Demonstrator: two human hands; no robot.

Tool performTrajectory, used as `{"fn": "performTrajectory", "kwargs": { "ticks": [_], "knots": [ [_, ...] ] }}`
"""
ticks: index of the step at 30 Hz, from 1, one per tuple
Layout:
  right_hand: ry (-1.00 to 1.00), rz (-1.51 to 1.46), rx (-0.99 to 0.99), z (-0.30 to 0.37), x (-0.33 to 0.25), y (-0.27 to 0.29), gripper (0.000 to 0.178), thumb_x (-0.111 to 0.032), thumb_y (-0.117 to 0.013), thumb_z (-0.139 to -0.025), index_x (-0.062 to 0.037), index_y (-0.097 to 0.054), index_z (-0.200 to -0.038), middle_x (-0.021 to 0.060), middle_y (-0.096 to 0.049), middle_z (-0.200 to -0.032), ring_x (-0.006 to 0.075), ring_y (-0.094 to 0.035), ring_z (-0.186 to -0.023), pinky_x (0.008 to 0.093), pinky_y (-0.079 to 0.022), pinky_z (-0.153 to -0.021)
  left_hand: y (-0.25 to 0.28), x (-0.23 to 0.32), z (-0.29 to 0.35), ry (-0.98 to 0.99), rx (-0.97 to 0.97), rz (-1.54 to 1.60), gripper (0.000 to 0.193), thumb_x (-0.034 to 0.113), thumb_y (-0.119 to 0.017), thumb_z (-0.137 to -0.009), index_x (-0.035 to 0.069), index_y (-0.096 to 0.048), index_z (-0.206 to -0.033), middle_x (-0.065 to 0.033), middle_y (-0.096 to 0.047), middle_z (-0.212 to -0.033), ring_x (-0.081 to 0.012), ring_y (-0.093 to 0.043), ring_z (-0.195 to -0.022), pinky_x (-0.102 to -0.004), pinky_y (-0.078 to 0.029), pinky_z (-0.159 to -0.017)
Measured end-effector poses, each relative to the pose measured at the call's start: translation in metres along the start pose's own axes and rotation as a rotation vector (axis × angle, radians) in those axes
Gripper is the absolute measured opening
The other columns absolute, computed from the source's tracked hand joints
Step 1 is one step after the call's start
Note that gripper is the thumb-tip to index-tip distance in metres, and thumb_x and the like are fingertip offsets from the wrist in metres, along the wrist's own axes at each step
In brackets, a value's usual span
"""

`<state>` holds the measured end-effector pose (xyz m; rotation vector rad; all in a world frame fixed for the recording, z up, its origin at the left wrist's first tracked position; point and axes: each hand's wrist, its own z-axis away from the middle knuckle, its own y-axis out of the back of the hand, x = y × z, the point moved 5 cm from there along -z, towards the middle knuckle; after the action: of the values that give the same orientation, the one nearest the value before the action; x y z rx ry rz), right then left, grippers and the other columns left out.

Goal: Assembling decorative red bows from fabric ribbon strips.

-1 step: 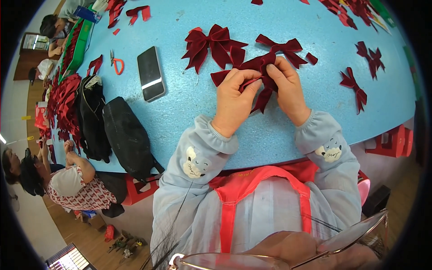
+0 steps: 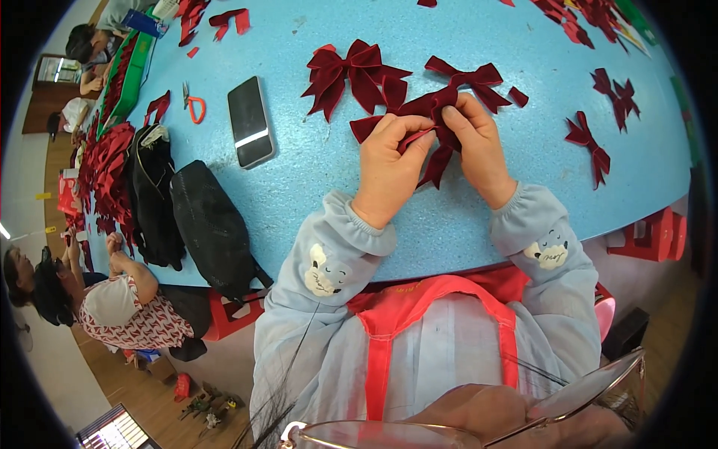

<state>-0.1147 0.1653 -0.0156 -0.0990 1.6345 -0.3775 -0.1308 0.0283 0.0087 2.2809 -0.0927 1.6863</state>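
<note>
Both my hands pinch a dark red velvet ribbon bow above the blue table. My left hand is closed on its left part, thumb and forefinger pressed together on a fold. With thumb and fingers, my right hand grips the bow near its middle. Ribbon tails hang down between the hands. Just beyond lies a full, layered red bow; a smaller bow rests behind my right hand, beside a short ribbon piece. My fingers partly hide the bow's centre.
To the left lie a black phone, orange-handled scissors and two black pouches. A heap of red ribbons and a green crate stand farther left, near co-workers. Two bows lie at right. Red stools stand below the edge.
</note>
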Motion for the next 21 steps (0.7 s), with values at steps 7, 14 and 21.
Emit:
{"fn": "performTrajectory", "kwargs": {
  "ticks": [7,14,21],
  "knots": [
    [0.113,0.235,-0.077,0.004,-0.004,0.000,0.011,-0.012,-0.050,-0.093,-0.0035,-0.057,-0.098,-0.0036,-0.056,-0.090,0.0041,-0.049,-0.082,0.0194,-0.041,-0.072,-0.004,0.003,0.002,-0.049,-0.010,-0.117,0.009,0.008,-0.062,-0.082,-0.001,-0.058,-0.083,-0.0059,-0.057,-0.072,-0.0134,-0.055,-0.062,-0.0287,-0.044,-0.054],
    [0.197,0.200,-0.057,0.010,-0.007,-0.002,0.011,-0.012,-0.051,-0.094,-0.0036,-0.056,-0.099,-0.0032,-0.057,-0.091,0.0039,-0.049,-0.082,0.0190,-0.041,-0.072,-0.022,-0.021,0.017,0.766,-0.103,0.940,0.014,0.016,-0.054,-0.090,0.004,-0.055,-0.085,-0.0030,-0.054,-0.065,-0.0117,-0.052,-0.054,-0.0260,-0.041,-0.048],
    [0.061,0.120,-0.038,0.001,0.002,0.002,0.013,-0.012,-0.050,-0.094,-0.0040,-0.056,-0.102,-0.0029,-0.058,-0.092,0.0042,-0.050,-0.083,0.0200,-0.042,-0.073,-0.021,-0.025,0.016,0.501,-0.058,0.515,0.009,0.013,-0.055,-0.090,0.004,-0.055,-0.088,-0.0043,-0.056,-0.069,-0.0125,-0.053,-0.056,-0.0265,-0.042,-0.049]
  ]
}}
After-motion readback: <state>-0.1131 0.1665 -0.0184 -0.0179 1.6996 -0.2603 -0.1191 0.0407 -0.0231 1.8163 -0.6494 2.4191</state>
